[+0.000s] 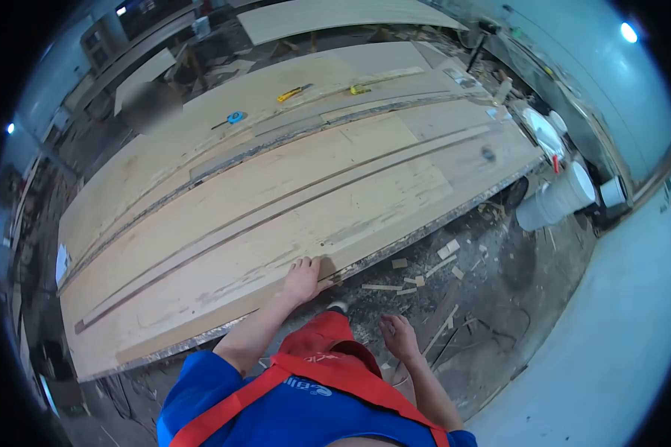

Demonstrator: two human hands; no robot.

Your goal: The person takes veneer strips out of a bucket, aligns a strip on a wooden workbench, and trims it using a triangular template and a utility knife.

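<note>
My left hand (pixel 304 280) lies on the near edge of a large wooden panel (pixel 365 212), its fingers flat on top and the thumb out toward the side. Below and to the right, my right hand (pixel 400 337) hangs in the air over the floor, beside my red apron (pixel 328 339). Its fingers are loosely bent and apart, with nothing visible in them. A long narrow wood strip (pixel 276 205) runs lengthwise across the panel, beyond my left hand.
Farther back on the boards are a yellow utility knife (pixel 294 93), a blue tape measure (pixel 236 117) and a yellow tool (pixel 359 90). White buckets (pixel 555 197) stand at the right. Wood offcuts (pixel 446 248) litter the floor. Another sheet-topped table (pixel 343 18) stands at the back.
</note>
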